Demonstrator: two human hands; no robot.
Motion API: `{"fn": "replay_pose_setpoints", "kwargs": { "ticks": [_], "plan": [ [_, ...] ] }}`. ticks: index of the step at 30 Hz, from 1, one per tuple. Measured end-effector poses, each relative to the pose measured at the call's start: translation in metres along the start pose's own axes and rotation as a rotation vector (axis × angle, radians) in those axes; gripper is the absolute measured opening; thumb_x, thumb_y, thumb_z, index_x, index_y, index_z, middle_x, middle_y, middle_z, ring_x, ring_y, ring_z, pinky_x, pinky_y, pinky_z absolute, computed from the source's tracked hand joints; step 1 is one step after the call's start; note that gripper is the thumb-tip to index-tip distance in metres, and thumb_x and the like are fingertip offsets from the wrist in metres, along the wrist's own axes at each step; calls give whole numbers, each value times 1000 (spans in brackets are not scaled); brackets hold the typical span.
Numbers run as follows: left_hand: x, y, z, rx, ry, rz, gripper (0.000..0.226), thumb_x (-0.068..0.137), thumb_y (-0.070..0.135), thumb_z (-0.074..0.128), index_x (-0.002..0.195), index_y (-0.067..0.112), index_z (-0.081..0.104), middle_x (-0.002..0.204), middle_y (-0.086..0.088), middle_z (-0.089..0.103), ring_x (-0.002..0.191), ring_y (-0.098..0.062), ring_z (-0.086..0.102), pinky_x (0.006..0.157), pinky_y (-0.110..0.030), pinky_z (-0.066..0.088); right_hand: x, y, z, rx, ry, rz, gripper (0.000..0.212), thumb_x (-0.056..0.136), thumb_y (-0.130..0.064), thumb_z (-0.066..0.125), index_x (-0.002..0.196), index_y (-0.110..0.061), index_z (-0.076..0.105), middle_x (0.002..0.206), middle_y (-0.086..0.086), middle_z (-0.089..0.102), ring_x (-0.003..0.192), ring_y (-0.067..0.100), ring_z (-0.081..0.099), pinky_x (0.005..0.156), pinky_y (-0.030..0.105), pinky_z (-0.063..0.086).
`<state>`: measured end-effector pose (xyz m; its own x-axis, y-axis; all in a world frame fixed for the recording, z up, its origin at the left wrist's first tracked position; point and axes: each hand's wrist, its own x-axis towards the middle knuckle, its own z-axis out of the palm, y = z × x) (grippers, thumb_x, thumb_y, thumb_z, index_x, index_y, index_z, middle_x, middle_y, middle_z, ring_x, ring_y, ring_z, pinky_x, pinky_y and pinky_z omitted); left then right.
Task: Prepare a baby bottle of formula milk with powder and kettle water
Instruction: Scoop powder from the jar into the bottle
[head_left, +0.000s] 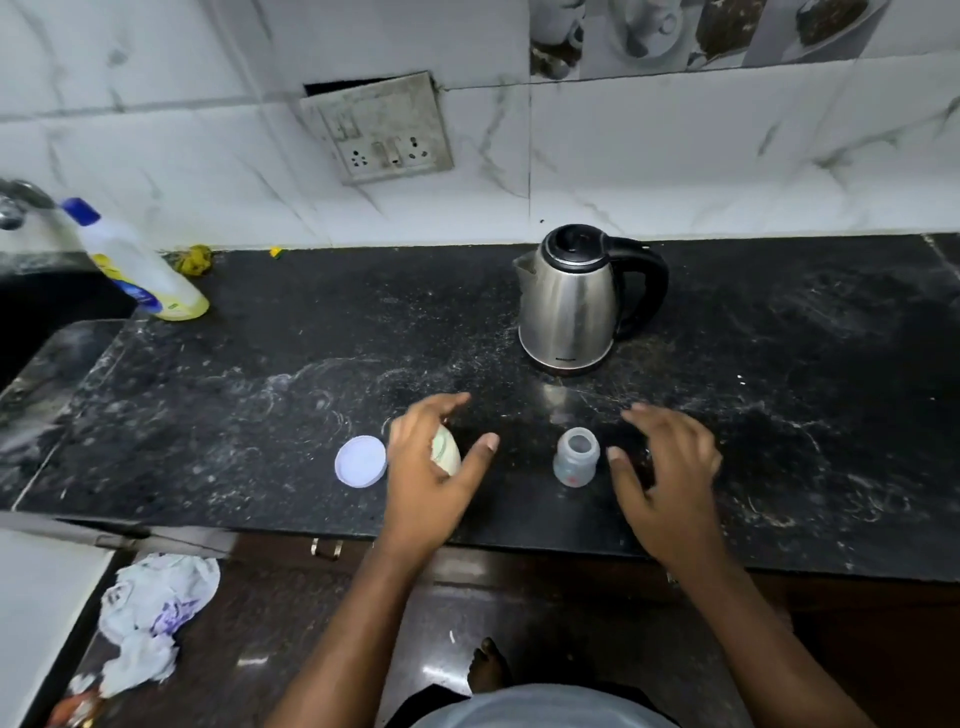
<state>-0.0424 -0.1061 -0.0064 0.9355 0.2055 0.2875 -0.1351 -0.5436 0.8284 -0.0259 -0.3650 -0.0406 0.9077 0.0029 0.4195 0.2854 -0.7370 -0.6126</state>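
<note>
From my head camera, the small clear plastic baby bottle (575, 457) stands upright on the black speckled stone counter (260, 389), its mouth open and facing up, between my two hands. My right hand (667, 467) is nearer, just beside it on the right, fingers spread and loosely bent, holding nothing. My left hand (431, 467) is spread over the pale green powder container (448, 451), thumb wide; I cannot tell whether it touches. The container's round lilac plastic lid (361, 461) lies flat just left of it. The stainless steel kettle (569, 301) stands behind the bottle, black handle to the right, so I judge my right hand suits it. The kettle's base lettering and the bottle's red mark are too small to read
</note>
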Motion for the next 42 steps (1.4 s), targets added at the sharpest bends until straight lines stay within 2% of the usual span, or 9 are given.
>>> {"fn": "replay_pose_setpoints", "kwargs": {
  "ticks": [3, 8, 11, 15, 19, 24, 34, 38, 42],
  "plan": [
    [1, -31, -36, 152, -43, -159, 76, 73, 58, 82, 139, 35, 54, 137, 21, 52, 130, -3, 38, 109, -33, 35, 26, -41, 30, 130, -53, -208, 25, 95, -16, 60, 117, -13, 72, 131, 2, 65, 124, 21, 52, 111, 30, 31],
    [1, -66, -51, 296, -183, -342, 110, 56, 58, 98, 148, 31, 43, 135, 18, 42, 134, -10, 29, 108, -38, 27, 72, -93, 92, 117, -526, -369, 27, 93, -8, 59, 105, -25, 77, 143, -1, 57, 132, 26, 41, 110, 41, 35],
    [5, -79, -44, 298, -265, -372, 114, 47, 75, 85, 146, 35, 43, 138, 18, 48, 133, -15, 31, 112, -49, 35, 92, -119, 121, -58, -809, -415, 26, 98, -14, 60, 107, -30, 78, 154, -3, 47, 139, 27, 32, 112, 48, 33],
    [11, -87, -31, 221, -257, -372, 99, 49, 70, 87, 135, 39, 50, 130, 18, 58, 125, -15, 40, 102, -42, 40, 103, -133, 149, -284, -971, -472, 36, 95, -6, 65, 118, -32, 76, 157, 1, 40, 135, 34, 36, 106, 41, 39],
    [14, -100, -22, 132, -207, -354, 89, 50, 53, 98, 124, 38, 50, 118, 12, 65, 112, -17, 61, 92, -48, 55, 105, -138, 153, -483, -983, -571, 39, 98, -6, 59, 132, -23, 70, 147, 6, 46, 134, 34, 38, 103, 43, 41],
    [10, -99, -19, 23, -173, -238, 89, 61, 16, 101, 131, 23, 46, 126, 9, 59, 115, -2, 58, 93, -16, 46, 101, -136, 143, -552, -919, -585, 29, 98, -10, 57, 124, -15, 70, 136, 7, 52, 126, 32, 44, 94, 42, 42],
    [11, -93, -20, -29, -183, -165, 91, 66, 11, 98, 139, 18, 44, 136, 5, 54, 127, -4, 54, 102, -16, 42, 99, -127, 132, -411, -825, -601, 19, 93, -13, 64, 110, -12, 73, 138, 7, 55, 122, 32, 46, 88, 44, 46],
    [16, -94, -26, -117, -218, -240, 99, 65, 9, 98, 144, 21, 40, 139, 8, 56, 128, -3, 57, 104, -20, 47, 100, -124, 120, -272, -669, -673, 15, 88, -8, 67, 103, -11, 65, 120, 10, 55, 102, 28, 51, 66, 35, 43],
    [19, -94, -32, -189, -269, -253, 107, 65, 0, 96, 143, 36, 33, 141, 10, 53, 132, -1, 55, 106, -14, 42, 107, -117, 116, -193, -705, -670, 14, 93, -14, 64, 105, -14, 58, 101, 6, 52, 94, 24, 56, 67, 41, 50]
  ]
}}
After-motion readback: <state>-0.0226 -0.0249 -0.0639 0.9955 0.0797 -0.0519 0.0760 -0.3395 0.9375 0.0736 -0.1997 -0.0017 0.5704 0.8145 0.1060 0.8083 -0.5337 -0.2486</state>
